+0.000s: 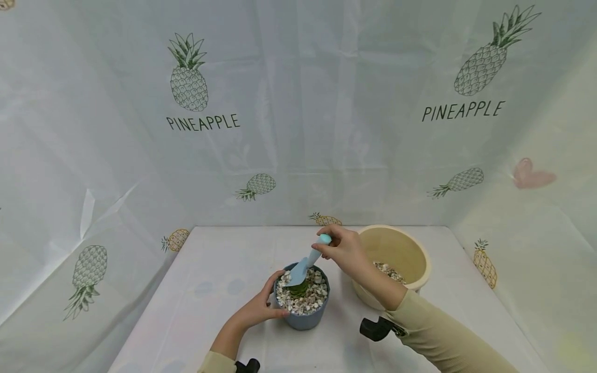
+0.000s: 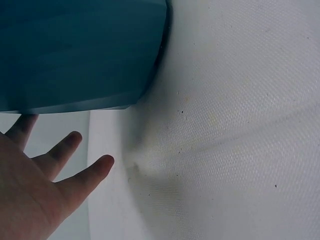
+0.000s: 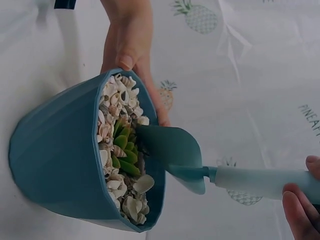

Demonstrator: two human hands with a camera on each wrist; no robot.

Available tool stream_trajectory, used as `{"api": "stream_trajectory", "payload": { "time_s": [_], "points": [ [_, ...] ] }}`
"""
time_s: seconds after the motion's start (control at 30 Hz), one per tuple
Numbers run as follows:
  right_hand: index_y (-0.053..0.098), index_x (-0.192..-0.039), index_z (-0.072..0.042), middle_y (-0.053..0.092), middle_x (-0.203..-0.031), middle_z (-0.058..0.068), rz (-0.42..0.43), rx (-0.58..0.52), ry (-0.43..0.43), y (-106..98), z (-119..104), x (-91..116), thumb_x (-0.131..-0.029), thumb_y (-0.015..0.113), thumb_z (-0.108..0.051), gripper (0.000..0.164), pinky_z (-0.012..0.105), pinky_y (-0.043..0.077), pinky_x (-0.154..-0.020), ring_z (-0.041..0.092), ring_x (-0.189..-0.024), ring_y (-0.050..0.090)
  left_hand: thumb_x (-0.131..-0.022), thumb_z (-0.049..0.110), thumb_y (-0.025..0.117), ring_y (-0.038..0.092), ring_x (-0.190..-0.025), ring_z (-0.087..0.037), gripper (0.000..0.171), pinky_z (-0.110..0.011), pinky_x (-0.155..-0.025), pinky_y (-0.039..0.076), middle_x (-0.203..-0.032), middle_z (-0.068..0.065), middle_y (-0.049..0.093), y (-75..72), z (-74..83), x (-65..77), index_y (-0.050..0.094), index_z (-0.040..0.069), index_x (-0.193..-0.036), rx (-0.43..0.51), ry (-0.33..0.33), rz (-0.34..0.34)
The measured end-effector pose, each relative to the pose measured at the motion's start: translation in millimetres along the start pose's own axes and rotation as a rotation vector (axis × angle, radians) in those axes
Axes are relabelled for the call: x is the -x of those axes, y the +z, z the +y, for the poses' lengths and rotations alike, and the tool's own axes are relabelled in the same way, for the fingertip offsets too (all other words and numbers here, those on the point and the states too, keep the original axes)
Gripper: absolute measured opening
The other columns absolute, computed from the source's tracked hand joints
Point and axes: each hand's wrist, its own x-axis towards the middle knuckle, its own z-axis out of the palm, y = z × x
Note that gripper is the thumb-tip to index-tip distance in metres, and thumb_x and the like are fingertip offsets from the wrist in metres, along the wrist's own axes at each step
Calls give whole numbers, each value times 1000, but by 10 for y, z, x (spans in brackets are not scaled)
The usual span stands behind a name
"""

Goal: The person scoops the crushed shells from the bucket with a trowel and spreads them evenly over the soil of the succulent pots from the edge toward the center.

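A blue-grey flower pot [image 1: 305,322] stands on the table, filled with shells [image 3: 132,207] around a small green succulent [image 3: 127,155]. My left hand [image 1: 255,310] grips the pot's left side, thumb at the front rim; in the left wrist view several fingers are spread beside the pot wall [image 2: 75,55]. With fingertips and thumb, my right hand [image 1: 347,251] pinches the pale handle of a light blue toy trowel [image 1: 298,273]. The trowel's blade [image 3: 172,145] is inside the rim, against the shells beside the succulent; its tip is hidden.
A larger cream pot [image 1: 422,272] with shells [image 1: 389,272] inside stands right of the blue-grey one, partly behind my right forearm. White cloth covers the table [image 1: 210,311]. A pineapple-print curtain [image 1: 303,129] hangs behind and at both sides.
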Motion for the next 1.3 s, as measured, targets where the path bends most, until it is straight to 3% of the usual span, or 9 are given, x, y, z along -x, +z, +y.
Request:
{"api": "stream_trajectory", "payload": {
  "time_s": [0.2, 0.47, 0.63, 0.83, 0.97, 1.17, 1.3],
  "points": [
    [67, -105, -1, 66, -82, 5, 41, -2, -6, -40, 22, 8, -83, 77, -5, 24, 30, 55, -55, 16, -61, 64, -81, 39, 79, 13, -139, -55, 103, -69, -101, 30, -159, -24, 6, 9, -6, -11, 11, 26, -157, -15, -6, 11],
    [66, -106, 0, 66, -82, 8, 74, -7, 26, -122, 11, 19, -83, 77, -5, 25, 36, 56, -57, 20, -61, 63, -82, 39, 79, 12, -140, -54, 103, -68, -102, 30, -159, -24, 5, 3, -21, -2, 10, 25, -157, -15, -5, 11],
    [65, -108, 0, 65, -83, 8, 72, -27, 65, -177, 33, 30, -85, 75, -6, 25, 30, 54, -57, 22, -63, 63, -81, 39, 79, 13, -140, -54, 102, -68, -101, 31, -160, -23, 6, -1, -22, 8, 12, 26, -157, -18, 4, 11],
    [63, -112, 3, 63, -85, 11, 89, -65, 56, -336, 12, 95, -87, 73, -3, 27, 28, 55, -59, 24, -66, 63, -81, 34, 80, 12, -141, -52, 100, -69, -102, 29, -160, -21, 7, 8, 15, -9, 15, 25, -157, -20, 24, 15],
    [63, -109, 5, 64, -87, 13, 143, -55, 25, -504, -13, 155, -87, 73, -4, 26, 31, 56, -61, 19, -67, 64, -78, 31, 83, 16, -142, -47, 100, -69, -103, 27, -160, -18, 13, 14, 171, -24, 20, 24, -156, -76, 50, 81],
    [66, -107, 1, 69, -88, 13, 220, 19, -16, -785, -22, 283, -86, 76, -11, 26, 29, 57, -61, 19, -68, 68, -73, 28, 88, 17, -144, -40, 100, -71, -102, 25, -160, -7, 21, 43, 575, -86, 28, 31, -153, -157, 80, 294],
    [66, -108, 0, 68, -87, 11, 247, 69, -31, -951, 18, 375, -86, 75, -9, 26, 27, 57, -62, 16, -68, 69, -73, 25, 88, 17, -145, -37, 98, -70, -104, 24, -160, -2, 21, 133, 813, -144, 31, 29, -153, -146, 109, 342]
  ]
}}
